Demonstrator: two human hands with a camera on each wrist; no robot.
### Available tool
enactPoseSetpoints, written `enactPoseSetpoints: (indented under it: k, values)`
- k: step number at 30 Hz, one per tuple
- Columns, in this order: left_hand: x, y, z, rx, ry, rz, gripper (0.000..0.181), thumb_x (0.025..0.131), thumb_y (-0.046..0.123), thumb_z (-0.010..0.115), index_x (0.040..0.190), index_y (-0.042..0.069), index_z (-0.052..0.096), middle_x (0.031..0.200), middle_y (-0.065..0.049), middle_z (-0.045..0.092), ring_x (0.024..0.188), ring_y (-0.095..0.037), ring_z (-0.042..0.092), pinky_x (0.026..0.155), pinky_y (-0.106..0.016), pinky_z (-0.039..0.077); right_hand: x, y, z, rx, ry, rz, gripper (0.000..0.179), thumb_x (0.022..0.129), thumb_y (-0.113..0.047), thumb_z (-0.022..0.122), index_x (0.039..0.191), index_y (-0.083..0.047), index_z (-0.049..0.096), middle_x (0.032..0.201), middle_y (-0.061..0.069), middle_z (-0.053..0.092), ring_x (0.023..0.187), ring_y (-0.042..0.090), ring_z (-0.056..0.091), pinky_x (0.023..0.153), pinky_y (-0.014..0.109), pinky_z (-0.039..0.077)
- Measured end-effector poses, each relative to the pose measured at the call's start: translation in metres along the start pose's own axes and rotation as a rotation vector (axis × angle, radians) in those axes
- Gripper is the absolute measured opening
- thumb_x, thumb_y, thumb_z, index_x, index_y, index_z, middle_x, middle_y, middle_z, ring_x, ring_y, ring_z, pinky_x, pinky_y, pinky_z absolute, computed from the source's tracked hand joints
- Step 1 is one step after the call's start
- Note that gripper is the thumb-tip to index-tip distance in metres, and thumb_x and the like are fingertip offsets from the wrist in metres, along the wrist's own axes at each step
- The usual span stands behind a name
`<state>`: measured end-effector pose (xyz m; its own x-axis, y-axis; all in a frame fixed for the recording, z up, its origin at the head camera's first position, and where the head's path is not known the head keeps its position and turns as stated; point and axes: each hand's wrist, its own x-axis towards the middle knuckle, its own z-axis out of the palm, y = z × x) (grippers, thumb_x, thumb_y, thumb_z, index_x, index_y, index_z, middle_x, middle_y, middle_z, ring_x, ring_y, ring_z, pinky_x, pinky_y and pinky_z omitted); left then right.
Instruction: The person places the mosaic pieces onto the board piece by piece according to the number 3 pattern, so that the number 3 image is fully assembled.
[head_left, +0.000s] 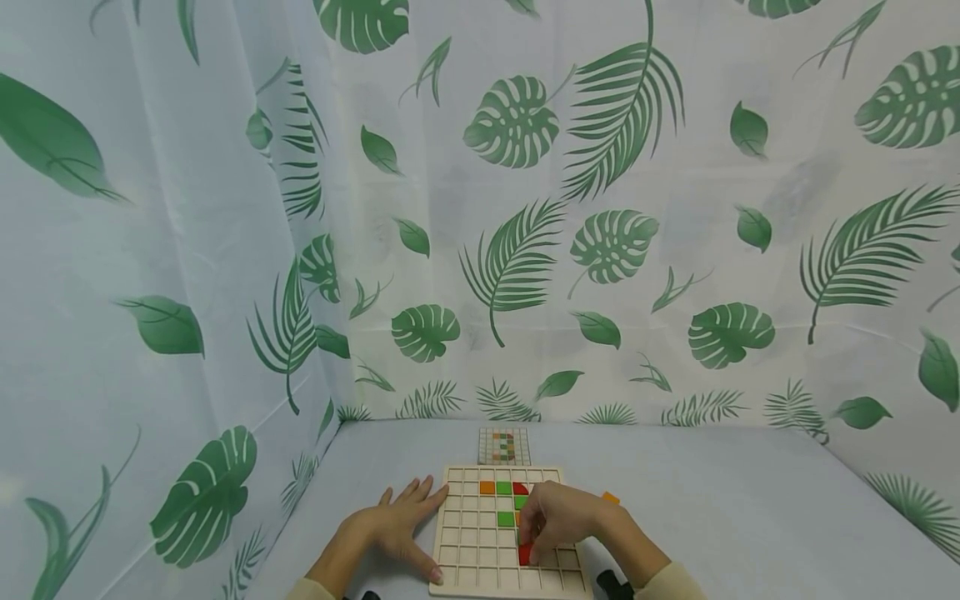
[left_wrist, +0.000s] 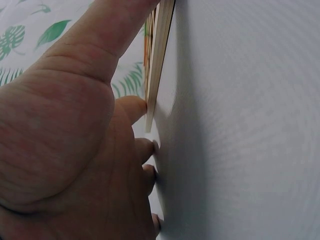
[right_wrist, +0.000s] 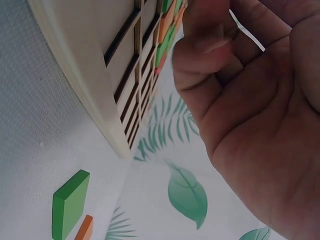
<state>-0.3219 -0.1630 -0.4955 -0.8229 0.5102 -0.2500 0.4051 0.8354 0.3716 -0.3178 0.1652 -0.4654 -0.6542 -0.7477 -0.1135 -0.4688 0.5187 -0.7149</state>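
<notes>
A pale wooden grid board (head_left: 468,560) lies on the table in the head view. My left hand (head_left: 397,527) is spread at its left side, thumb and index finger touching the edge, as the left wrist view also shows. Over the board's right half, my right hand (head_left: 561,515) has curled fingers pinching a red tile (head_left: 523,557) low in the grid. Farther up sit an orange tile (head_left: 487,488), a green tile (head_left: 504,488), a red rounded piece (head_left: 520,488) and another green tile (head_left: 506,519). My right hand partly hides other pieces there.
Behind the board lies a small card (head_left: 484,447) printed with a coloured grid pattern. Right of the board, a loose green tile (right_wrist: 70,207) and an orange piece (right_wrist: 85,229) lie on the table. A leaf-patterned curtain (head_left: 525,358) rises along the back and left.
</notes>
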Motion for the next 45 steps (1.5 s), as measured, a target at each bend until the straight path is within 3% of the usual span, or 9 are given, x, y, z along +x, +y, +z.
enactPoseSetpoints:
  k: [14, 45]
  values:
    - [0.0008, 0.0003, -0.0027, 0.008, 0.002, -0.015, 0.126, 0.067, 0.07, 0.088, 0.167, 0.029, 0.023, 0.175, -0.014, 0.014, 0.162, -0.04, 0.011, 0.124, -0.073, 0.007, 0.0032, 0.0015, 0.0008, -0.078, 0.031, 0.007, 0.018, 0.076, -0.004, 0.09, 0.081, -0.018, 0.079, 0.074, -0.011, 0.07, 0.064, 0.0, 0.053, 0.059, 0.017, 0.046]
    - [-0.003, 0.0025, -0.002, -0.031, 0.0, -0.016, 0.123, 0.07, 0.072, 0.085, 0.167, 0.029, 0.023, 0.176, -0.013, 0.012, 0.163, -0.039, 0.008, 0.125, -0.072, 0.004, 0.0015, 0.0046, 0.0033, -0.053, 0.026, -0.001, 0.017, 0.076, 0.001, 0.088, 0.08, -0.014, 0.08, 0.074, -0.009, 0.073, 0.062, -0.001, 0.055, 0.057, 0.018, 0.048]
